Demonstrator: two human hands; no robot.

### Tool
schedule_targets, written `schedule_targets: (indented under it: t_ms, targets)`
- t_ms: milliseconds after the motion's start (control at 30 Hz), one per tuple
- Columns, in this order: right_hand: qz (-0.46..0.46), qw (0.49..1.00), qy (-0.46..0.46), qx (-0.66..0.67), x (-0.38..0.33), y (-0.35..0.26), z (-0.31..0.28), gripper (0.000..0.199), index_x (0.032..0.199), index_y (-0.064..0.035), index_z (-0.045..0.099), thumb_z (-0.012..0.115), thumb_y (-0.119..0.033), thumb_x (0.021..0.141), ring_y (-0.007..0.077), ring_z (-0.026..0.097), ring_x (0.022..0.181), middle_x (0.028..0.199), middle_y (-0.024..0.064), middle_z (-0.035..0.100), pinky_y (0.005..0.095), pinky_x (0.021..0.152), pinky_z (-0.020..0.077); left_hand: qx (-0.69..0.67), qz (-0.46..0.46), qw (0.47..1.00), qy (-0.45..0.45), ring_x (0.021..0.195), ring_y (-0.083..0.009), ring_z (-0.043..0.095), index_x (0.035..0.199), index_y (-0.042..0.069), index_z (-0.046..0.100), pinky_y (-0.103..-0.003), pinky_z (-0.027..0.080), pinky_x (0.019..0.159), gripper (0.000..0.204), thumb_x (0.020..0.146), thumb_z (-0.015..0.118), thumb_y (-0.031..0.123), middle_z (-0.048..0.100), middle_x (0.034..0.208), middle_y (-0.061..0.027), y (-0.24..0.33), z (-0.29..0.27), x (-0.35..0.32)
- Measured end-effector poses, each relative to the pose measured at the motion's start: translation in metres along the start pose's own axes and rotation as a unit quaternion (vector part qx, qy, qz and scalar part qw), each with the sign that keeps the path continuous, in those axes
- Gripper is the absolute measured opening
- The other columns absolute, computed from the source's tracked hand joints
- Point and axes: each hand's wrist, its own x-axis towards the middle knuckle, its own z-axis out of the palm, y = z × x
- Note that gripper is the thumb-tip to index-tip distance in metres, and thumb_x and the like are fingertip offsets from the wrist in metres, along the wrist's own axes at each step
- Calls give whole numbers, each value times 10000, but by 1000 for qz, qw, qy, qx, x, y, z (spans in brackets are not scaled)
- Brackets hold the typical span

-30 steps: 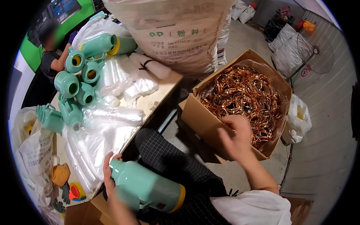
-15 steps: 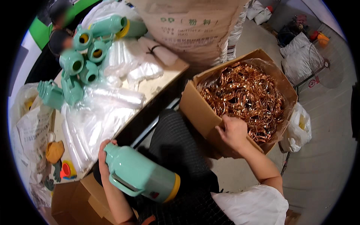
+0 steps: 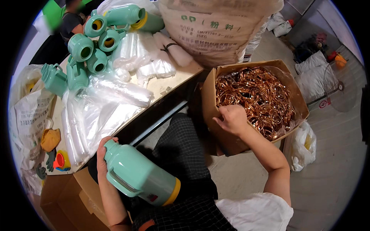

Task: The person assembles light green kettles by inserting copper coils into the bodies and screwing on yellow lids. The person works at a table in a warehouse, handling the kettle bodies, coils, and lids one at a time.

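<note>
A pale green thermos flask body [image 3: 140,169] with a yellow base and a side handle lies tilted across my lap. My left hand [image 3: 103,154] is wrapped round its narrow neck end. At the near left rim of a cardboard box [image 3: 211,96], my right hand [image 3: 232,118] is bent with curled fingers and the thumb pointing left. Its fingertips are hidden below the hand, so anything held there does not show. Many shiny copper-coloured wire rings [image 3: 258,96] fill the box, heaped inside a clear plastic liner.
Several similar green flask bodies [image 3: 81,47] stand and lie on the table [image 3: 181,79], beside clear plastic bags [image 3: 104,111]. A large printed sack [image 3: 216,34] rises behind. An open carton [image 3: 58,192] sits at lower left. Another person [image 3: 72,21] is at far left.
The whole view has shifted, with the box and table now farther right. My left hand keeps the flask in its grip; my right hand stays at the box's near rim, its fingers still curled.
</note>
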Motion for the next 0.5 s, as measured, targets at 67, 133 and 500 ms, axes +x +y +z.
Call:
schedule_targets:
  t_ms: [67, 133, 500]
  targets:
    - [-24, 1000, 0, 6, -2, -7, 4, 296, 827, -85, 572, 809, -226, 719, 305, 614, 614, 674, 87, 597, 429, 567, 495, 18, 2, 1000, 6, 999, -243, 649, 1280, 22, 553, -373, 579, 855, 564, 882, 704, 392, 629, 1204, -143, -5, -1, 4]
    - [-39, 999, -13, 34, -3, -13, 7, 270, 804, -87, 568, 795, -213, 731, 299, 612, 618, 669, 86, 588, 422, 556, 484, 53, 1, 999, 8, 997, -243, 647, 1279, 23, 553, -371, 577, 847, 561, 881, 702, 391, 630, 1207, -144, -4, 0, 10]
    - [-186, 978, 7, 92, -22, -10, 15, 243, 711, -99, 569, 756, -246, 759, 234, 596, 584, 641, 40, 567, 388, 549, 469, 136, -40, 990, -16, 975, -219, 644, 1216, 38, 594, -350, 570, 840, 541, 840, 743, 398, 653, 1162, -130, -13, 50, 30]
